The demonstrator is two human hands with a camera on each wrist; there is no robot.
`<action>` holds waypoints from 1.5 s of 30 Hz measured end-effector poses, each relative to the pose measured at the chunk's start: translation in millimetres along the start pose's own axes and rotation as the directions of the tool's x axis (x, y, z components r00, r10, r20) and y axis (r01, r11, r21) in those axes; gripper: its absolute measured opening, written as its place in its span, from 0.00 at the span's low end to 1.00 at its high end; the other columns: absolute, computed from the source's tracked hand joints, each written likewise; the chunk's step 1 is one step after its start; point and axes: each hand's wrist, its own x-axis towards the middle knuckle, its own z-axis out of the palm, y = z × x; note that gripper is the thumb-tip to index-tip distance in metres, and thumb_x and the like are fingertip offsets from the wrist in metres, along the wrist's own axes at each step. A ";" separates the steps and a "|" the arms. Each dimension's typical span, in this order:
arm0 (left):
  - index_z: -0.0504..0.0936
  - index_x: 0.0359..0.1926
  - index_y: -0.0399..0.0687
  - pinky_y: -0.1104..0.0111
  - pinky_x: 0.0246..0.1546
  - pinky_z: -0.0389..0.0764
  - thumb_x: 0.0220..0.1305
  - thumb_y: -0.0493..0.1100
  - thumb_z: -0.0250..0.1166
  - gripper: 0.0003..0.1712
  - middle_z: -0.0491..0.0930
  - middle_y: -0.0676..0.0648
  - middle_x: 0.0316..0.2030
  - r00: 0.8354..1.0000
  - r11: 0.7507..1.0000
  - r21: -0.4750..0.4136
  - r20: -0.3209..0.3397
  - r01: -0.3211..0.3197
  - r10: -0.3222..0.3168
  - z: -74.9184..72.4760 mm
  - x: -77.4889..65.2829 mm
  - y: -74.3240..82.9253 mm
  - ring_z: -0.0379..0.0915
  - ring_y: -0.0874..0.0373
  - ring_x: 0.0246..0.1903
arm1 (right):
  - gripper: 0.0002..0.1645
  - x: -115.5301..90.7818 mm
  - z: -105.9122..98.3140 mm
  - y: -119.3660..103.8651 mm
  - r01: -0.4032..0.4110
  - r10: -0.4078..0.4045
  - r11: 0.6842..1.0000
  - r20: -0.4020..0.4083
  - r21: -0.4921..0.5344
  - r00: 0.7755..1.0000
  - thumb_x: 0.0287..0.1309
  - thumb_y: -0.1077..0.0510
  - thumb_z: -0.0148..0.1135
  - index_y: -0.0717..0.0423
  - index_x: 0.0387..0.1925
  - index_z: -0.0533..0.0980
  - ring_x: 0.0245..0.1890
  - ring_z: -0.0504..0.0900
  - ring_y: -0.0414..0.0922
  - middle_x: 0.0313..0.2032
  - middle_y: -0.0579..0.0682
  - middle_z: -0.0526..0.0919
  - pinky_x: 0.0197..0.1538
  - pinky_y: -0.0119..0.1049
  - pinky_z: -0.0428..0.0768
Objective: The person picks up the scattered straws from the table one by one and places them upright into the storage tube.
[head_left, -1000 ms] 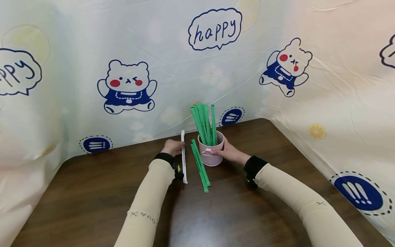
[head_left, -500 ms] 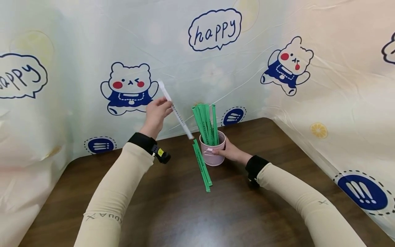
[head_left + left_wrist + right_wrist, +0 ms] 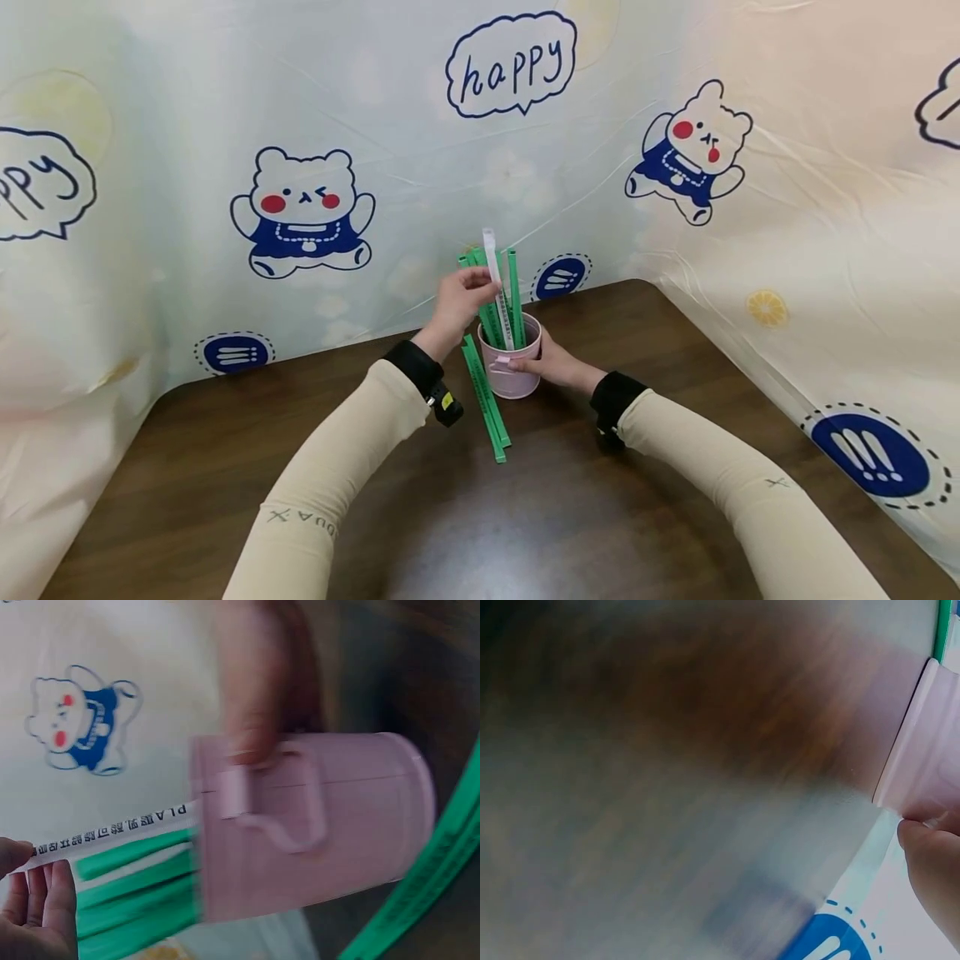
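Observation:
A white paper-wrapped straw (image 3: 491, 254) with printed lettering stands upright among several green-wrapped straws (image 3: 515, 292) in a small pink bucket (image 3: 516, 383). My left hand (image 3: 456, 304) pinches it near its upper part, above the bucket's rim. In the left wrist view, the white straw (image 3: 112, 831) runs from my thumb and fingers into the bucket's mouth. My right hand (image 3: 564, 367) grips the bucket from its right side, the thumb at the small front handle. Most of that hand is outside the right wrist view, where a finger shows under the bucket (image 3: 930, 750).
Two more green-wrapped straws (image 3: 486, 404) lie side by side on the brown wooden table (image 3: 585, 517), just left of the bucket. Behind the table hangs a pale curtain (image 3: 420, 192) with printed bears, close to the bucket.
My left hand has lifted the white straw off the table, tilted it, then carried it right until its lower end went into the bucket. My right hand has kept its grip on the bucket.

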 end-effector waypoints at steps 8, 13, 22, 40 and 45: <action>0.81 0.58 0.34 0.58 0.59 0.86 0.70 0.36 0.64 0.18 0.84 0.35 0.50 0.996 0.991 0.111 0.042 0.076 -0.081 20.4 0.5 -32.8 0.83 0.49 0.48 | 0.59 -6.5 1.9 7.0 0.013 -0.013 1.000 0.002 0.021 1.000 0.68 0.54 0.65 0.56 0.81 0.33 0.77 0.55 0.63 0.78 0.66 0.49 0.81 0.63 0.57; 0.81 0.57 0.33 0.58 0.56 0.87 0.70 0.35 0.64 0.17 0.83 0.35 0.50 0.993 0.987 0.126 0.038 0.102 -0.108 29.7 -0.1 -38.7 0.83 0.47 0.48 | 0.59 -10.7 4.4 10.0 -0.029 0.029 0.999 -0.012 0.015 1.000 0.70 0.54 0.63 0.55 0.81 0.31 0.78 0.54 0.63 0.78 0.66 0.47 0.81 0.63 0.56; 0.75 0.68 0.40 0.55 0.63 0.82 0.72 0.41 0.64 0.26 0.82 0.36 0.60 0.997 0.974 0.217 0.033 0.058 -0.067 20.2 -1.1 -26.7 0.80 0.45 0.61 | 0.61 -9.1 5.0 14.8 -0.008 0.009 1.000 -0.015 0.029 1.000 0.67 0.50 0.66 0.56 0.80 0.33 0.76 0.56 0.62 0.78 0.66 0.49 0.80 0.63 0.57; 0.79 0.62 0.30 0.55 0.57 0.86 0.73 0.36 0.59 0.21 0.84 0.29 0.53 0.960 0.930 0.265 0.046 0.254 -0.275 -59.4 -0.4 -79.0 0.84 0.43 0.47 | 0.60 4.7 -1.6 3.2 0.027 -0.027 1.000 0.000 0.006 1.000 0.67 0.54 0.67 0.53 0.81 0.34 0.78 0.54 0.61 0.80 0.63 0.48 0.81 0.63 0.54; 0.80 0.61 0.28 0.64 0.45 0.90 0.69 0.33 0.62 0.21 0.86 0.37 0.39 0.931 0.892 0.309 0.052 0.329 -0.361 -49.2 -6.2 -104.4 0.81 0.59 0.30 | 0.61 6.3 1.5 2.0 0.045 -0.045 0.999 0.001 0.021 0.999 0.65 0.53 0.69 0.54 0.81 0.36 0.78 0.54 0.61 0.80 0.63 0.48 0.82 0.63 0.53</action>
